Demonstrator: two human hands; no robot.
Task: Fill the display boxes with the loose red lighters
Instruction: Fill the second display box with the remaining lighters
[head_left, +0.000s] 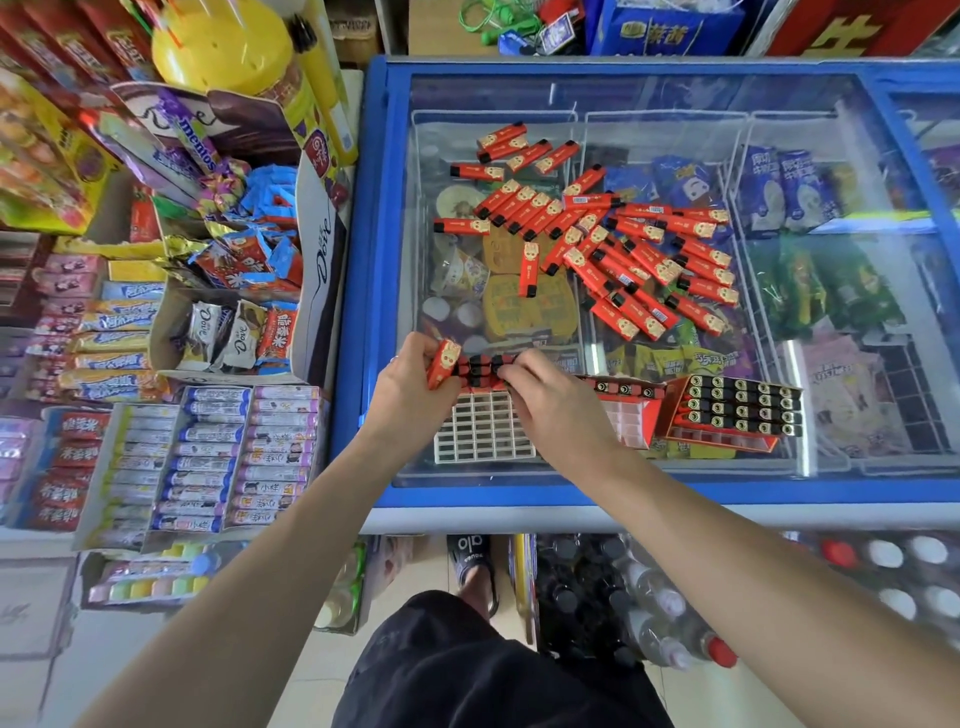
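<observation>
Both hands are working at the near edge of the blue-framed chest freezer with its sliding glass lid (649, 93). The left hand (410, 387) is curling its fingers round a small bundle of red plastic lighters with black caps (444, 364), one printed face tilting outward. The right hand (550, 400) is bending its fingers over a row of black lighter tops (480, 366) at the far edge of the white plastic grid tray (483, 428); whether it is pinching one is hard to tell, since the knuckles are covering the contact. The grid's rectangular cells nearer the camera are showing bare. The heap of loose red lighters (613, 244) is lying scattered on the glass, well beyond the hands. To the right, a red cardboard display box (727, 415) is holding rows of upright lighters, its front row of cells open; a second red box (631, 410) is partly hiding behind the right hand. Frozen packets under the glass are blurring with reflections. Sweet cartons (208, 457) are crowding the left counter.
</observation>
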